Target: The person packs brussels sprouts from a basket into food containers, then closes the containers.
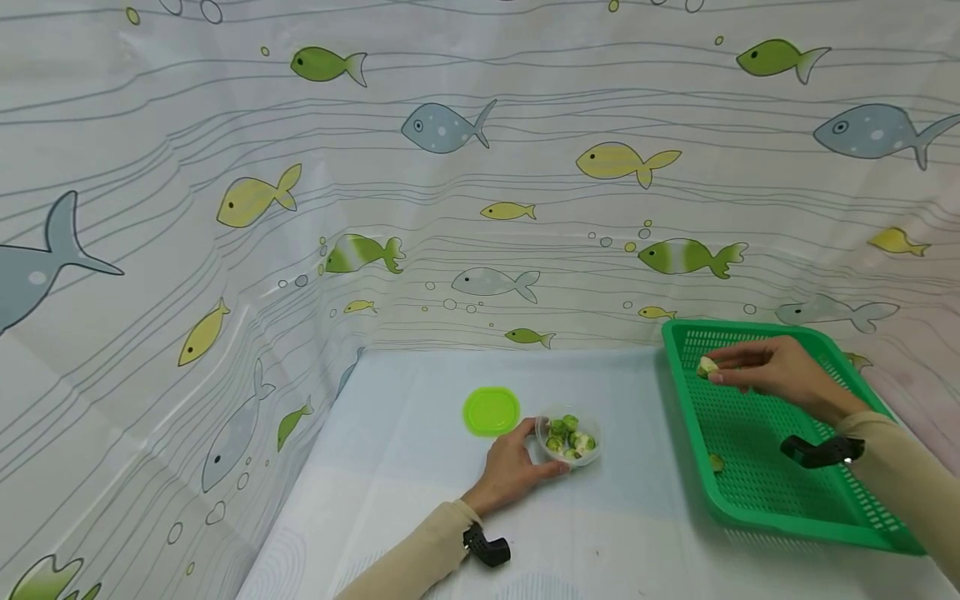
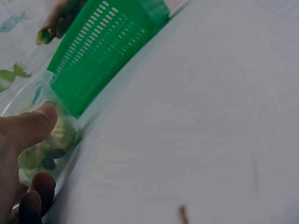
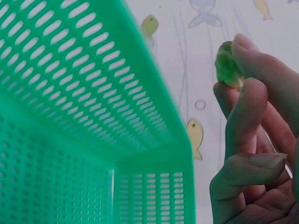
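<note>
your left hand (image 1: 510, 471) curls its thumb and fingers around the side of a clear bowl (image 1: 597, 431) on the white table (image 1: 405, 475); several brussels sprouts (image 1: 557, 427) sit in it. your right hand (image 1: 787, 375) pinches 1 small sprout (image 1: 706, 367) between thumb and fingertips, raised above the green basket (image 1: 765, 425). 1 more sprout (image 1: 716, 462) lies inside that basket, by its left wall. a lime-green lid (image 1: 491, 411) lies flat near your left hand.
</note>
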Demonstrator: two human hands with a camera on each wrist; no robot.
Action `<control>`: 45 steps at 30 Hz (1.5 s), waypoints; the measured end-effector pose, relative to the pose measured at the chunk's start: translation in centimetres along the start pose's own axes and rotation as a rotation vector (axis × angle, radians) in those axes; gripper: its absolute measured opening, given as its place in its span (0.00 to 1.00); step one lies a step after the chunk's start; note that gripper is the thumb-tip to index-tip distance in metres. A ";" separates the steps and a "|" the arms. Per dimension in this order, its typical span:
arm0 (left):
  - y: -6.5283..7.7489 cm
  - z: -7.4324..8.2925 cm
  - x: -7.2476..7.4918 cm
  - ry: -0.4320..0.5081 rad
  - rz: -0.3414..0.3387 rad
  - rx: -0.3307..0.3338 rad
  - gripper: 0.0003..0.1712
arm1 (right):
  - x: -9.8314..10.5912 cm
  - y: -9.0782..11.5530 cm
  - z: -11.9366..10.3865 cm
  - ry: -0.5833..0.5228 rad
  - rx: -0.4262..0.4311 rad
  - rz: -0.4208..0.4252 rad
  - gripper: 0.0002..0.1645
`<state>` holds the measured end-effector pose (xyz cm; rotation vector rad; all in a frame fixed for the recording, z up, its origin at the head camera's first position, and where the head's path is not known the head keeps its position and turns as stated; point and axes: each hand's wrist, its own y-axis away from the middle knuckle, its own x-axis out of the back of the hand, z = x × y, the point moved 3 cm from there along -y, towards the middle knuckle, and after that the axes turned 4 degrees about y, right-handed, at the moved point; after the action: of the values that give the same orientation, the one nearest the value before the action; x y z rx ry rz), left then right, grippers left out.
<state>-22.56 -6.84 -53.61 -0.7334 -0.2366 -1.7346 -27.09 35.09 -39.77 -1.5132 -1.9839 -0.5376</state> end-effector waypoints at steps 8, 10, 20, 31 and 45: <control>0.0 0.0 0.0 0.007 -0.004 -0.011 0.44 | -1.4 -1.2 -1.5 -0.097 -0.012 -0.040 0.29; 0.0 0.0 0.0 0.008 -0.002 -0.013 0.44 | -1.9 -1.7 -2.1 -0.109 -0.004 -0.044 0.28; 0.1 0.0 -0.1 0.024 0.004 -0.024 0.44 | -5.9 -4.3 -4.7 -0.190 0.016 -0.105 0.28; 0.1 0.1 0.1 0.022 -0.002 -0.013 0.44 | -10.5 -6.5 -7.0 -0.235 0.073 -0.179 0.25; -0.1 0.0 0.1 0.020 0.000 -0.034 0.44 | -15.5 -7.2 -7.9 -0.251 0.030 -0.314 0.24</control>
<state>-22.61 -6.91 -53.51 -0.7406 -0.1941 -1.7488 -29.52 16.84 -43.84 -1.3098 -2.4349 -0.4572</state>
